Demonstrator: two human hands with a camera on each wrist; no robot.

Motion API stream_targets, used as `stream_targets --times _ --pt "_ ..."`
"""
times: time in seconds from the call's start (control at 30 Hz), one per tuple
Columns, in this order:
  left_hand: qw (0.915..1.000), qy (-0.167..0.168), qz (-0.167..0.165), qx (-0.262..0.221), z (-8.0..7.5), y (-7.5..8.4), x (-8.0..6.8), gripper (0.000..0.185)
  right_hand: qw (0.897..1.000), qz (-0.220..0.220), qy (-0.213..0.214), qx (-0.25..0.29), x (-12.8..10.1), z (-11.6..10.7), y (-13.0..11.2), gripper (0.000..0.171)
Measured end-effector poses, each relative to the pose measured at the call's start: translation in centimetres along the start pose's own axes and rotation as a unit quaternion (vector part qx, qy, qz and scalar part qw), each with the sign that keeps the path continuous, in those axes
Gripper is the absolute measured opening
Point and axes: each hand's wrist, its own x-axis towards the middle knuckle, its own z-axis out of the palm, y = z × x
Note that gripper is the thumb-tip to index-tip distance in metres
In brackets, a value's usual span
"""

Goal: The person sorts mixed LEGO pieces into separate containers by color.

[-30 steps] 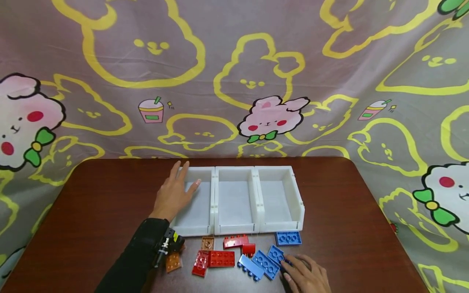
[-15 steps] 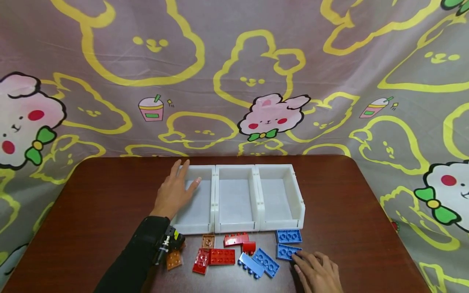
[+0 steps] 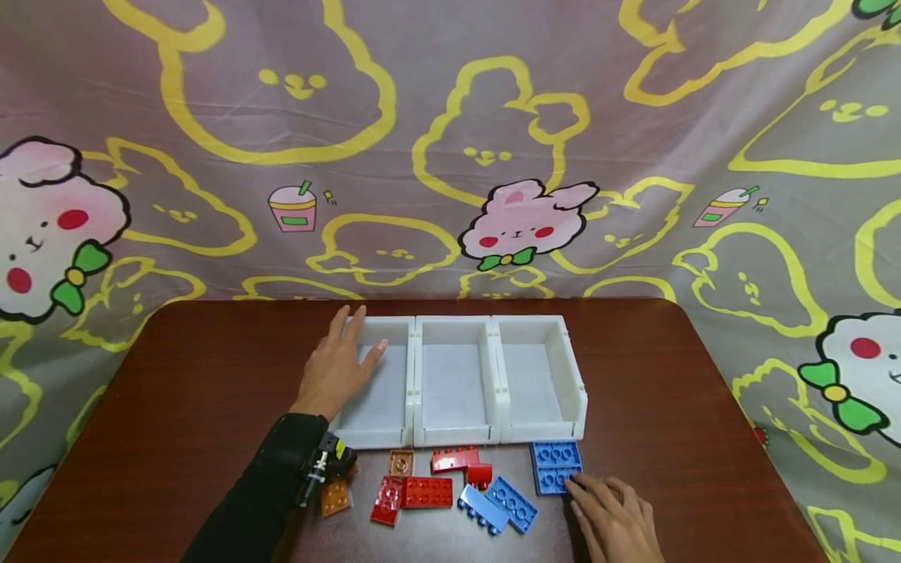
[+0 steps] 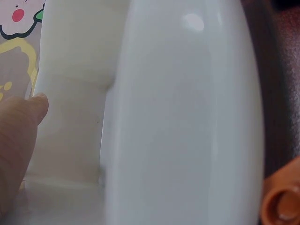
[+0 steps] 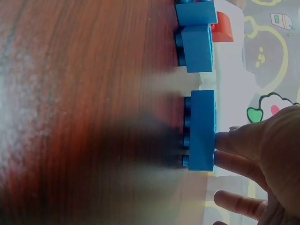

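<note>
Sitting flush now: rectangular blue plastic brick (image 3: 552, 482), hollow side up, against second blue brick (image 3: 556, 453); half second ago narrow gap between, near one skewed. Right hand (image 3: 614, 522) at its near right corner, fingertips touching, fingers extended, no grip around it. Pair lies just in front of right bin, well apart from left hand (image 3: 334, 377). Left hand's fingers spread, over left bin. Three white plastic bins (image 3: 457, 438) in side-by-side row, pale floors showing.

Two blue bricks (image 3: 552, 469) lie studs-down, long sides together.
</note>
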Motion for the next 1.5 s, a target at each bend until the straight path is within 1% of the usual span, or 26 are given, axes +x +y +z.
stream_targets --times 0.07,0.13,0.2,0.23,0.3,0.37,0.4,0.47,0.53,0.6,0.67,0.77,0.8,0.87,0.93,1.0,1.07,1.13,1.23,1.3,1.37,1.5 --pt "1.0000 -0.001 0.000 0.002 0.0 0.1 0.0 0.079 1.000 -0.004 0.012 -0.005 -0.2 0.0 -0.2 0.028" --pt "1.0000 -0.001 0.001 0.003 0.0 0.2 -0.1 0.078 0.999 -0.026 0.045 -0.013 -0.4 0.3 -0.5 0.030" --pt "1.0000 0.000 0.001 0.004 -0.1 0.2 -0.1 0.078 0.996 -0.048 0.068 -0.027 -0.8 0.6 -1.3 0.032" --pt "1.0000 0.000 0.002 0.003 -0.1 0.2 -0.1 0.078 0.995 -0.060 0.071 -0.033 -1.0 0.7 -1.9 0.034" --pt "1.0000 0.001 0.002 0.003 -0.2 0.2 -0.2 0.077 0.994 -0.085 0.052 -0.034 -1.2 0.9 -3.1 0.036" --pt "1.0000 0.000 0.001 0.003 -0.2 0.2 -0.2 0.077 0.994 -0.103 0.006 -0.037 -1.4 1.0 -4.3 0.035" --pt "1.0000 0.000 0.000 0.003 -0.2 0.2 -0.2 0.077 0.993 -0.115 -0.006 -0.038 -1.4 1.2 -4.7 0.035" --pt "1.0000 -0.002 -0.003 0.002 -0.2 0.3 -0.2 0.077 0.990 -0.127 -0.043 -0.033 -1.4 1.4 -5.1 0.035" --pt "1.0000 -0.001 -0.004 0.002 0.0 0.2 -0.2 0.077 0.989 -0.133 -0.062 -0.032 -1.4 1.7 -5.1 0.036" --pt "1.0000 0.000 -0.005 0.001 0.0 0.2 -0.2 0.077 0.989 -0.125 -0.076 -0.022 -1.6 1.8 -4.9 0.036" --pt "1.0000 0.003 -0.004 0.001 0.0 0.2 -0.2 0.077 0.989 -0.106 -0.102 -0.004 -1.7 1.7 -4.5 0.037" --pt "1.0000 0.005 -0.002 0.002 -0.1 0.2 -0.1 0.077 0.991 -0.090 -0.096 0.009 -2.0 1.5 -3.5 0.033" --pt "1.0000 0.004 -0.003 0.002 -0.1 0.2 -0.1 0.078 0.991 -0.083 -0.100 0.010 -2.1 1.4 -3.2 0.032" --pt "1.0000 0.002 -0.002 0.005 -0.2 0.3 0.0 0.078 0.994 -0.073 -0.087 0.006 -2.4 1.3 -2.5 0.028" --pt "1.0000 0.000 -0.002 0.006 -0.3 0.3 0.0 0.078 0.996 -0.063 -0.066 -0.004 -2.6 1.2 -1.8 0.021" --pt "1.0000 -0.001 0.000 0.008 -0.3 0.4 0.0 0.078 0.998 -0.044 -0.047 -0.016 -2.8 1.1 -1.3 0.016" --pt "0.9999 0.001 0.002 0.011 -0.4 0.4 0.0 0.077 0.999 -0.034 -0.015 -0.030 -2.9 1.0 -1.0 0.010" --pt "0.9999 0.002 0.003 0.012 -0.4 0.4 0.0 0.077 0.998 -0.033 0.025 -0.040 -2.9 1.0 -0.7 0.009" --pt "0.9999 0.002 0.000 0.013 -0.4 0.3 0.1 0.078 0.993 -0.046 0.099 -0.047 -2.7 1.1 -0.5 0.013" --pt "0.9999 0.000 -0.004 0.013 -0.3 0.2 0.1 0.078 0.989 -0.049 0.133 -0.042 -2.6 1.1 -0.4 0.016" --pt "0.9999 -0.003 -0.008 0.012 -0.2 0.2 0.1 0.079 0.987 -0.046 0.148 -0.039 -2.5 1.2 -0.4 0.018" --pt "0.9998 -0.006 -0.012 0.011 -0.1 0.2 0.2 0.079 0.986 -0.045 0.158 -0.033 -2.4 1.2 -0.2 0.020"
